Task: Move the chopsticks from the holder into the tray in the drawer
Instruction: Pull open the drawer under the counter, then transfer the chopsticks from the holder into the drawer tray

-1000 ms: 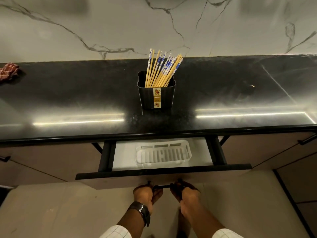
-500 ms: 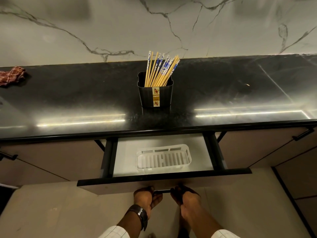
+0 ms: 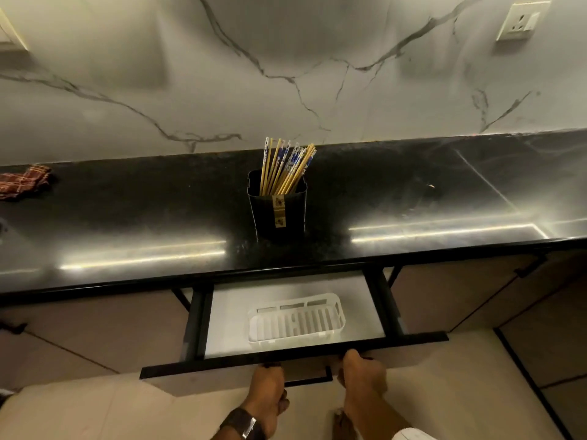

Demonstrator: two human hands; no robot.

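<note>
Head view is looking down at a black surface [image 3: 127, 217] with a marble wall behind it. Chopsticks [image 3: 286, 166] are standing bundled in a black holder [image 3: 278, 211] in the middle of the surface, leaning a bit to the right, blue-patterned tops sticking up. None of them are in the tray. A checked red cloth [image 3: 25, 182] is lying way over on the left end of the surface, well apart from the holder.

Below the edge, the drawer [image 3: 228, 331] is sitting pulled out, and a white slotted tray [image 3: 295, 319] is lying flat inside it, nearer the front, nothing in it. Both hands are down at the drawer front. Left hand [image 3: 266, 392] is curling its fingers around the left end of the black handle bar [image 3: 309, 380], with a wristwatch [image 3: 243, 423] showing on that wrist. Right hand [image 3: 363, 379] is gripping at the right end of the bar, fingers wrapping over the top edge of the drawer front, so both are clamped on it rather than hanging loose. A wall socket [image 3: 521, 22] is sitting up in the top right corner.
</note>
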